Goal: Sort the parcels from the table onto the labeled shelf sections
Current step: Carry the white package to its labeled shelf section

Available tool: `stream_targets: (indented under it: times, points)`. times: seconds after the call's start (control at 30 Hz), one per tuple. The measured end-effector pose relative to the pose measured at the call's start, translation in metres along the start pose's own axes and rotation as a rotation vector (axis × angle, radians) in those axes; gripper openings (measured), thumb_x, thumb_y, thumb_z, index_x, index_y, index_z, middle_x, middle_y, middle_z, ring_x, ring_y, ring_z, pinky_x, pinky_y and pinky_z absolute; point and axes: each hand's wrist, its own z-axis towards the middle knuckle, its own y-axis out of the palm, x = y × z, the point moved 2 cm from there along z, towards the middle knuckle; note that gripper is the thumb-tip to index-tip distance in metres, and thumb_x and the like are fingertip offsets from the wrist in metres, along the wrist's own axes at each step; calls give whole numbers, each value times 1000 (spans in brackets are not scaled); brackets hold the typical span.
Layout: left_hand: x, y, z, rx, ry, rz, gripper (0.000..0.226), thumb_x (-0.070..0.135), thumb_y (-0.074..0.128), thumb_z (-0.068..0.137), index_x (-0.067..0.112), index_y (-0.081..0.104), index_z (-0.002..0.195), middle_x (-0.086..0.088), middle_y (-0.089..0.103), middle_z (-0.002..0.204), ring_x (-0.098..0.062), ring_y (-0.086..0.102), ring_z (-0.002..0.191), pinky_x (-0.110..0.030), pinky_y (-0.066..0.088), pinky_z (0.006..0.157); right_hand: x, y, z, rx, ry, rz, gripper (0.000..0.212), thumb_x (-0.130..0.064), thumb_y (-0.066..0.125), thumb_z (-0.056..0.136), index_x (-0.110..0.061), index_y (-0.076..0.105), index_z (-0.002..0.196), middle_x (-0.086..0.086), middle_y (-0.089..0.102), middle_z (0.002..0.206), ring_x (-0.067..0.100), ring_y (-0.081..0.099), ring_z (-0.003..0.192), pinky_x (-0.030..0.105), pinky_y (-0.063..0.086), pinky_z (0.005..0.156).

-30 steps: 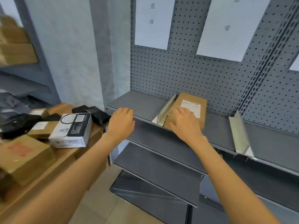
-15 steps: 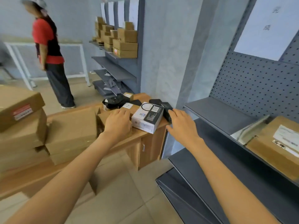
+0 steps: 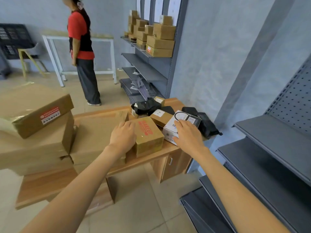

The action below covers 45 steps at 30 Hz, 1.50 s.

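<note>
A brown cardboard box with red lettering [image 3: 149,136] stands on the wooden table [image 3: 151,158]. My left hand [image 3: 123,136] lies against its left side, fingers spread. Beside it on the right is a white box with a black panel [image 3: 182,124]; my right hand [image 3: 188,136] rests flat on top of it, fingers apart. Neither hand has closed around a box. Behind them lie a small brown parcel with a white label [image 3: 160,116] and black bagged parcels [image 3: 207,126]. Grey shelf boards [image 3: 276,137] stand to the right.
Large cardboard boxes [image 3: 35,135] are stacked on the table's left part. A person in a red top [image 3: 81,47] stands behind the table. A far shelf unit [image 3: 154,39] holds several brown boxes. A white table frame [image 3: 77,52] is by the back wall.
My view swung left from the shelf, where my right hand left a brown parcel, to the table. Both hands moved down onto the two boxes there.
</note>
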Motion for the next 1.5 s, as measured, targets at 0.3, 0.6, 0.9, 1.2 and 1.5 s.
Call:
stream_targets:
  times: [0.3, 0.6, 0.9, 1.2, 1.5]
  points:
    - [7, 50, 60, -104, 133, 16, 45, 24, 48, 94, 8, 44, 136, -8, 49, 138, -27, 42, 128, -35, 36, 103, 37, 53, 36, -91, 129, 21, 57, -34, 59, 92, -12, 39, 141, 6, 49, 137, 24, 46, 124, 33, 40, 100]
    - [45, 99, 122, -200, 213, -15, 39, 23, 51, 94, 11, 49, 131, -8, 51, 135, -28, 43, 129, -37, 37, 104, 92, 104, 53, -181, 275, 63, 54, -33, 64, 88, -13, 44, 134, 6, 49, 134, 24, 46, 122, 33, 40, 97]
    - [89, 170, 211, -314, 274, -29, 36, 25, 52, 91, 13, 50, 125, -5, 54, 127, -25, 48, 117, -34, 44, 88, 157, 173, 91, -271, 423, 190, 61, -34, 67, 86, -13, 42, 137, 5, 46, 136, 25, 44, 124, 36, 43, 97]
    - [88, 243, 265, -511, 34, -256, 56, 43, 64, 84, 14, 49, 130, -8, 53, 130, -29, 49, 118, -39, 44, 90, 194, 236, 108, -351, 629, 457, 67, -40, 68, 85, -16, 37, 140, 4, 44, 141, 27, 41, 126, 40, 42, 90]
    - [92, 283, 305, -614, -132, -517, 51, 42, 62, 89, 8, 56, 126, -8, 61, 127, -27, 58, 112, -29, 40, 79, 194, 268, 129, -253, 867, 781, 49, -42, 66, 86, -20, 52, 127, 2, 60, 120, 24, 57, 109, 36, 47, 82]
